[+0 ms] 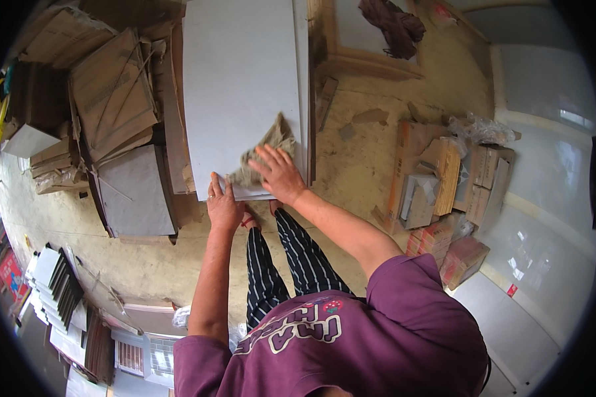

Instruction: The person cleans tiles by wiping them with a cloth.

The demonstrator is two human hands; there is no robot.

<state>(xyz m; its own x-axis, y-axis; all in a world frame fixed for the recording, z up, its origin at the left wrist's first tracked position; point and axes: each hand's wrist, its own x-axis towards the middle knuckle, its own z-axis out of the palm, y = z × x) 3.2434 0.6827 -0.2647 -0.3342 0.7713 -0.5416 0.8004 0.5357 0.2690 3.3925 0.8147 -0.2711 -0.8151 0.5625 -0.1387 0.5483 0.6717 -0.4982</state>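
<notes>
A stack of large white panels stands in front of me, its near edge just beyond my feet. My right hand presses a crumpled grey-brown rag onto the top panel, close to its near right corner. The fingers stretch forward over the cloth, and part of the rag bunches out beyond them. At the near edge, left of the rag, my left hand rests with its fingertips on the panel, a ring on one finger. Two fingers show, a little apart; the others are hidden.
Flattened cardboard and boxes pile up close on the left, beside a grey sheet. Cartons and wooden strips stand at the right. A dark cloth lies on a wood-framed board at the far right. Stacked panels lean behind left.
</notes>
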